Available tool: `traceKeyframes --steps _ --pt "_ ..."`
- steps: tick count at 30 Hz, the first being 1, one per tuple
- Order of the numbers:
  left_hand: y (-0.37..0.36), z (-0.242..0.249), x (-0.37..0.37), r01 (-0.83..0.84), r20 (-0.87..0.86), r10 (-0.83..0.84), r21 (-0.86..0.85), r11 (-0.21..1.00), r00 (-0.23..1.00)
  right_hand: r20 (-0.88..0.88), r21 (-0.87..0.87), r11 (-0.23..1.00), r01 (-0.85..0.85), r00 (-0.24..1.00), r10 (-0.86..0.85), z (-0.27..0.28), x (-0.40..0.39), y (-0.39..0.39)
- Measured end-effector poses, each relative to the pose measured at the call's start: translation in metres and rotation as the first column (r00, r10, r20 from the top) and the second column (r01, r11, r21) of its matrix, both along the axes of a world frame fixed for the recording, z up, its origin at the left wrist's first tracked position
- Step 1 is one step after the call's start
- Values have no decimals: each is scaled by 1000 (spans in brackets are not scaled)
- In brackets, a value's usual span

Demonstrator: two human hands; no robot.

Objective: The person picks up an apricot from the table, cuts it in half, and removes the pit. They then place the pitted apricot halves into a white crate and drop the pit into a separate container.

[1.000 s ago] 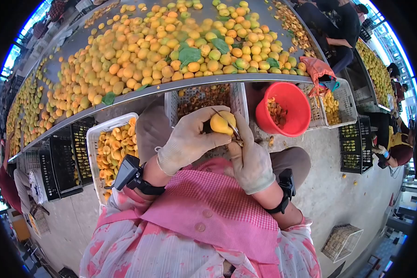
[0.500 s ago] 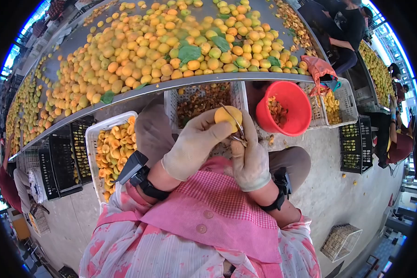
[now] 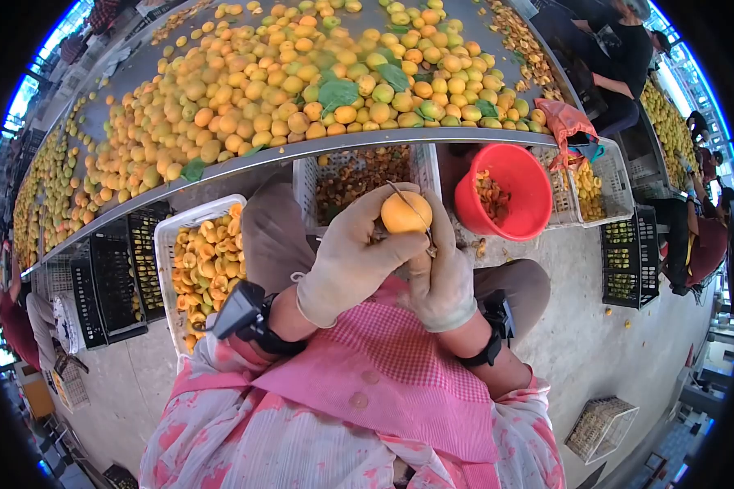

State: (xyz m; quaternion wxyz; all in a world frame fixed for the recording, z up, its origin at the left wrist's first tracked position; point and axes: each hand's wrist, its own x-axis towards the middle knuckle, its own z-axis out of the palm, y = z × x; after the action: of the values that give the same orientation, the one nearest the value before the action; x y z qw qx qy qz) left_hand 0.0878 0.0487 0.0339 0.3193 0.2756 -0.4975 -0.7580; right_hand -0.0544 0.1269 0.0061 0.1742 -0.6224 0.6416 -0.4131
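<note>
Above my lap, my left hand [image 3: 349, 257], in a pale glove, grips a yellow-orange apricot [image 3: 405, 213] between thumb and fingers. My right hand [image 3: 443, 281], gloved too, is closed on a thin metal tool [image 3: 417, 210], whose curved blade lies across the fruit. The tool's handle is mostly hidden by the fingers. Beyond the hands, under the table edge, sits a white crate [image 3: 308, 175] of brown scraps. To the right of it stands a red bucket [image 3: 532, 196] with some orange pieces inside.
Many whole apricots [image 3: 245, 98] and some green leaves cover the metal table [image 3: 261, 160]. A white crate of halved apricots [image 3: 208, 269] stands left, black crates [image 3: 106, 273] beyond it. An orange bag [image 3: 564, 122] hangs at the table's right corner. Other people sit at both sides.
The apricot has turned in my left hand and shows a more orange side. My left hand has shifted slightly right and up, with the blade still across the fruit.
</note>
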Motion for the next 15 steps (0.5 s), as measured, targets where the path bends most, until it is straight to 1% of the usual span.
traceKeyframes --steps 1,2,4,5,6,7,8,9,10,11,12,13,14,15 --pt "-1 3 2 51 202 2 -255 965 979 6 36 999 -13 1000 13 2 -1 1" --pt "-3 3 3 56 201 -3 -256 965 980 12 71 997 -22 1000 21 4 -2 1" --pt "-5 3 4 61 248 41 -390 919 968 -15 66 998 -6 1000 7 7 -2 1" --pt "-2 2 1 59 247 44 -393 918 968 -41 60 998 3 999 -1 9 -1 0" --pt "3 0 -4 15 -60 -22 -112 994 998 -37 50 999 -6 999 8 9 -2 1" --pt "6 1 -5 48 -361 13 159 986 932 -7 123 992 35 999 -35 10 -1 3" --pt "6 2 -2 57 -279 0 196 979 960 32 177 983 52 998 -59 10 2 -1" --pt "8 2 1 7 -130 11 135 991 991 57 161 986 50 997 -60 9 3 -1" --pt "8 -13 -1 -12 -159 35 141 990 987 83 143 989 37 995 -49 5 2 0" --pt "8 -16 -1 21 -191 15 186 982 981 88 40 999 19 996 -22 3 3 -3" --pt "6 -16 -1 11 -197 24 175 984 980 91 -51 999 9 996 -4 2 5 -4" --pt "-1 -8 2 -73 101 101 -254 964 990 205 31 997 -66 977 59 13 11 -11" --pt "0 -3 4 -121 130 184 -387 914 974 294 159 983 -89 955 39 23 7 -4" --pt "-3 -3 7 -105 177 200 -440 892 964 295 144 984 -105 954 58 27 8 -7"
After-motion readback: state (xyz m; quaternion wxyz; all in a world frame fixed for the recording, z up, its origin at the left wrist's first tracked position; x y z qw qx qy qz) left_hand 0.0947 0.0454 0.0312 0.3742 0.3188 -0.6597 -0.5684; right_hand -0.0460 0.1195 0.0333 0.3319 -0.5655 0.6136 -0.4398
